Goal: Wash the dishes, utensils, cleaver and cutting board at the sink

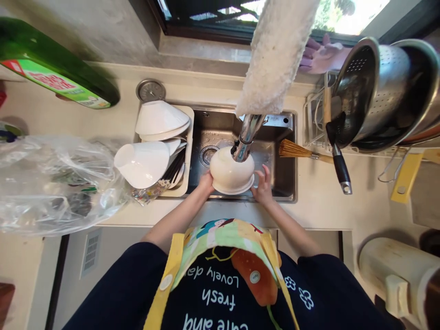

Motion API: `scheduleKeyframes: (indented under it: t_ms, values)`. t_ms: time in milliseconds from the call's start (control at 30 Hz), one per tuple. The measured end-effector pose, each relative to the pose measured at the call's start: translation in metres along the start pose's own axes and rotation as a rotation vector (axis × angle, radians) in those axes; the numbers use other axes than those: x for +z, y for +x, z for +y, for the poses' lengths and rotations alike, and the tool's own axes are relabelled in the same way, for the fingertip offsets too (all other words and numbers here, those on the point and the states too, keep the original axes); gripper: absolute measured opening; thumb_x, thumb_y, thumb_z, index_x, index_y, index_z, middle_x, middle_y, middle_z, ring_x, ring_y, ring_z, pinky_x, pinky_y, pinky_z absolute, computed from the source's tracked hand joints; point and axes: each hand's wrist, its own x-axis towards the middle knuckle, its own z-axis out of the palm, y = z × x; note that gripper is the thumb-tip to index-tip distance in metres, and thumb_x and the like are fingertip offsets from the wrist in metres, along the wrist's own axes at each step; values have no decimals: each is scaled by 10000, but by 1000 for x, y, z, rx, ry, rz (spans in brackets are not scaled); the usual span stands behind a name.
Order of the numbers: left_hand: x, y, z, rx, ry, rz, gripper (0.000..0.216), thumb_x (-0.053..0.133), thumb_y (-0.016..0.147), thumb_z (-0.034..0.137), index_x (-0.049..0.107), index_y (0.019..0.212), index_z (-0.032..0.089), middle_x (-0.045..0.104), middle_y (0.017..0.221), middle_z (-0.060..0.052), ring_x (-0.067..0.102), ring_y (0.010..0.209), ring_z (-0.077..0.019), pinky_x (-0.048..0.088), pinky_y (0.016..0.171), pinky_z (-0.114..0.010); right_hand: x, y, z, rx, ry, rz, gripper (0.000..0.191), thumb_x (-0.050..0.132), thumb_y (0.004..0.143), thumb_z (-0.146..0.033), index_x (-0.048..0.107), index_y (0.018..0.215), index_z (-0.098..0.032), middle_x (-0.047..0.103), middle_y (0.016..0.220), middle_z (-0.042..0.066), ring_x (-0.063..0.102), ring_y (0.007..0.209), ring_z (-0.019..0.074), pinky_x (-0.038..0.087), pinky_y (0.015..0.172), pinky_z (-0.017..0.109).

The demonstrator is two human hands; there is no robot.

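Note:
A white bowl (229, 170) is held under the metal faucet (244, 145) over the sink, its rounded outside facing up and its flared rim toward me. My left hand (206, 182) grips the bowl's left side, the fingers mostly hidden by it. On the right, my right hand (263, 187) is beside the rim with its fingers spread; the thumb is close to the edge, and I cannot tell if it touches. Left of the basin, a cream tray (190, 156) holds white bowls (160, 117), a large white bowl (142, 164) and dark chopsticks (174, 166).
A white fluffy cloth (275, 59) hangs over the faucet. A bamboo brush (299, 150) lies across the sink's right edge (295, 183). Right stands a rack with a colander (381, 87); left are a green bottle (65, 68), a drain strainer (150, 90) and a plastic bag (62, 183).

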Motion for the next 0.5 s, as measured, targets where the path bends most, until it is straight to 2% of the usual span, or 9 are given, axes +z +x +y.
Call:
scheduleKeyframes:
  t_ms: [67,100,167,200,267,333,400,500]
  values:
    - [-7,-3,4,64,29,16,233,552,798,148,663,1002,124,695,678,-39,678,683,-188,548,782,-347,3,1,-5,396,320,23,556,623,638,-196,505,1181,-228,534,1287,117,559,1170,245,474,977,475]
    - [-9,-5,4,93,45,9,243,558,787,133,660,1008,129,693,680,-31,672,673,-179,543,796,-349,6,2,-8,594,510,10,528,607,630,-207,520,1150,-225,608,1155,88,629,1022,215,526,888,429]
    - [-13,-7,2,146,82,-36,295,593,769,134,648,1058,156,711,751,-20,666,688,-163,530,838,-357,14,6,-13,904,849,-13,363,584,633,-231,580,995,-204,670,866,26,657,780,173,559,743,347]
    - [-14,-8,0,169,106,-68,333,622,760,152,639,1092,175,721,813,-19,668,717,-158,520,864,-360,18,8,-16,997,965,-6,272,581,633,-233,599,902,-194,669,765,11,646,714,164,555,702,318]
    - [-15,-10,-4,199,162,-138,387,676,744,210,630,1127,195,727,935,-30,669,812,-160,494,917,-363,26,9,-20,1088,1077,73,140,592,621,-213,605,758,-184,668,657,0,621,642,153,540,653,281]
    - [-13,-15,-6,200,228,-208,393,711,724,260,647,1102,178,722,1008,-54,658,915,-174,468,957,-353,31,8,-20,1123,1084,217,90,602,596,-186,595,686,-186,669,607,-12,599,593,143,526,616,265]
    - [-8,-22,-5,186,289,-256,387,742,688,283,668,1046,153,724,1005,-68,649,941,-186,464,957,-344,33,6,-17,1085,1067,309,85,609,582,-196,589,664,-192,670,586,-25,590,569,139,516,596,261]
    - [0,-35,-3,159,342,-306,429,774,632,285,671,1024,143,730,960,-65,658,871,-192,491,900,-350,30,4,-13,936,1048,318,105,624,573,-252,593,655,-194,668,572,-32,591,552,137,507,585,260]
